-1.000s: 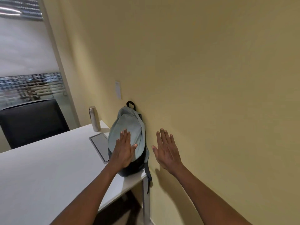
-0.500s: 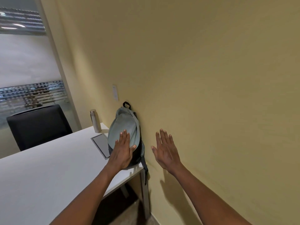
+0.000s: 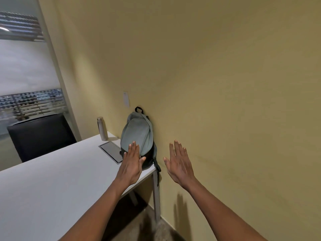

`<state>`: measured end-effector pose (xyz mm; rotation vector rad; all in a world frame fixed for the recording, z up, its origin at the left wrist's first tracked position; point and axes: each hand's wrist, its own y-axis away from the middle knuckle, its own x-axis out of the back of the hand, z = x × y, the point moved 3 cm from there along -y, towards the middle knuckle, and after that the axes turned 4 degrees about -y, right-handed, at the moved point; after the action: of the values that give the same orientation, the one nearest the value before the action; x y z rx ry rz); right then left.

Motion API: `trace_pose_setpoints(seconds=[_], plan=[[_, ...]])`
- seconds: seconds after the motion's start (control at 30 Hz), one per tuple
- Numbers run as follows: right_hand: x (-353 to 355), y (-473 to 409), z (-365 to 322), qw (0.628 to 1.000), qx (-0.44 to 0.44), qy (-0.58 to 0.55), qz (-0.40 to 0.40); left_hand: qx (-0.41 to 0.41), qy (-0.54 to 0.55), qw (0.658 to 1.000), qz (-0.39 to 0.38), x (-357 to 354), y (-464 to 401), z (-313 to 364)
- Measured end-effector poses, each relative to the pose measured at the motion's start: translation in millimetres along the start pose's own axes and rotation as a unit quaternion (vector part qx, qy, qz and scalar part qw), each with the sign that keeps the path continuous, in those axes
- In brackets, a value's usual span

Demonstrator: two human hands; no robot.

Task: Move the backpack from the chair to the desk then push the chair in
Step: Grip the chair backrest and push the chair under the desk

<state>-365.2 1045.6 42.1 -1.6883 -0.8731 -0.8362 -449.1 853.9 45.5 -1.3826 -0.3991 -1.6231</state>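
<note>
A grey-green backpack point(image 3: 139, 134) with a black base and black top loop stands upright on the near right corner of the white desk point(image 3: 57, 180), leaning against the yellow wall. My left hand point(image 3: 132, 164) is flat and open in front of the backpack's lower face, overlapping it; contact is unclear. To the right of the backpack, my right hand point(image 3: 179, 162) hovers open with spread fingers, holding nothing. A black chair point(image 3: 41, 136) stands behind the far side of the desk.
A metal bottle point(image 3: 102, 128) stands on the desk near the wall, beside a grey cable hatch point(image 3: 112, 151) set into the desktop. The yellow wall point(image 3: 217, 101) runs close along the right. A desk leg point(image 3: 156, 193) drops to the floor by the wall. Frosted glass partition at left.
Both hands have drawn back a little from the backpack, and the view has pulled away and tilted, showing more of the floor and the desk leg. The backpack stays put.
</note>
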Motion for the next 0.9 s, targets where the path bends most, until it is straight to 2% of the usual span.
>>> trace_pose_setpoints(seconds=[0.3,0.5,0.9], plan=[[30,82,-53,0.999,-0.04,0.018,0.012,-0.008,0.011,1.0,-0.011,27,77,-14],[46,109,-57,0.998,-0.041,0.056,-0.001,-0.015,0.015,1.0,-0.004,33,102,-14],[66,143,-51,0.995,-0.066,0.061,-0.03,-0.019,0.007,1.0,0.016,53,147,-6]])
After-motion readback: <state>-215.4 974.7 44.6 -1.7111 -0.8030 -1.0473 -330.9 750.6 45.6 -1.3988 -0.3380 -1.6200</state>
